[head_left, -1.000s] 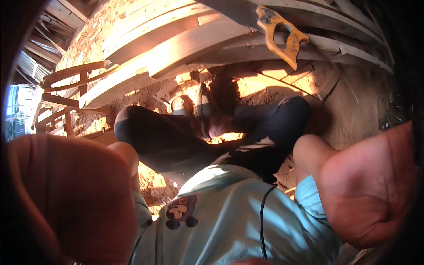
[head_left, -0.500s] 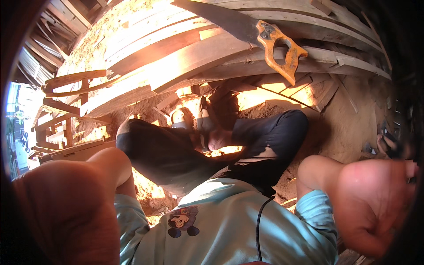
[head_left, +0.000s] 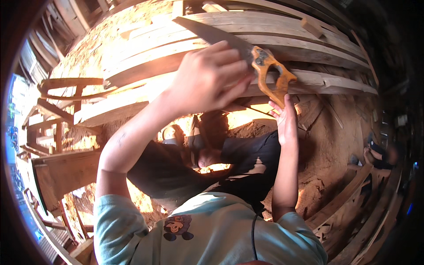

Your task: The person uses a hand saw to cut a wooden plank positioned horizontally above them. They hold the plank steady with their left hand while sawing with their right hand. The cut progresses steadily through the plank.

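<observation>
A handsaw (head_left: pixel 273 73) with an orange wooden handle and a dark toothed blade lies across the wooden beams in front of me. My left hand (head_left: pixel 212 79) hovers over the near edge of the blade, its fingers bent and smeared by motion. It hides part of the blade and of the beam below. Just under the lower tip of the saw's handle is my right hand (head_left: pixel 285 119), palm turned up, fingers apart and nothing held in it. Whether its fingertips touch the handle, I cannot tell.
Several long beams (head_left: pixel 304 51) run from side to side ahead of me, with a small wood block (head_left: pixel 312 27) on them. A wooden frame (head_left: pixel 66 106) stands at the left. My crossed legs (head_left: pixel 176 176) are below. Another person's limb (head_left: pixel 377 154) shows at far right.
Both my hands have come up from the lower corners to the saw, the left over its blade, the right below its handle. My view has shifted slightly; the saw still lies on the beams.
</observation>
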Available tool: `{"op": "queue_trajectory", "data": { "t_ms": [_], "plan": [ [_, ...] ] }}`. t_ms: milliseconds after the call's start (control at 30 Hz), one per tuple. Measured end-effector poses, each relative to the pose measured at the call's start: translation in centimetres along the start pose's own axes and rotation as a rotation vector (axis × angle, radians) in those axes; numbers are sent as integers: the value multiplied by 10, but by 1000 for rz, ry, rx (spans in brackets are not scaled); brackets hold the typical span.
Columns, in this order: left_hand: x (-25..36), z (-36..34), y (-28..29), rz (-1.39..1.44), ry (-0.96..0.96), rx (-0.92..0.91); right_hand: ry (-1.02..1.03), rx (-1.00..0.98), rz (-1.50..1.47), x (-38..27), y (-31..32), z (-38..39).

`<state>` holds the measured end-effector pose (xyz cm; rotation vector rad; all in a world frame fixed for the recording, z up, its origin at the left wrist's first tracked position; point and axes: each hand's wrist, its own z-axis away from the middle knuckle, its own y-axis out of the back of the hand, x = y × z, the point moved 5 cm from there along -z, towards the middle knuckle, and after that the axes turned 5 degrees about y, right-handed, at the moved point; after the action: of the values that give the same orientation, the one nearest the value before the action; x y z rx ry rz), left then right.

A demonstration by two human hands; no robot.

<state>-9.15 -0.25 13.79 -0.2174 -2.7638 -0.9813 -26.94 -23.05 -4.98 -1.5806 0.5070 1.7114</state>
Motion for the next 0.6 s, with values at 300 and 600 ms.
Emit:
{"op": "queue_trajectory", "data": {
  "t_ms": [300, 600],
  "plan": [
    [-19, 27, 3, -110, 169, -152, -52, 12, -298, -29, -24, -29],
    [-51, 47, -16, -9, 485, -270, 203, -149, -398, -40, -21, -2]
  ]
}}
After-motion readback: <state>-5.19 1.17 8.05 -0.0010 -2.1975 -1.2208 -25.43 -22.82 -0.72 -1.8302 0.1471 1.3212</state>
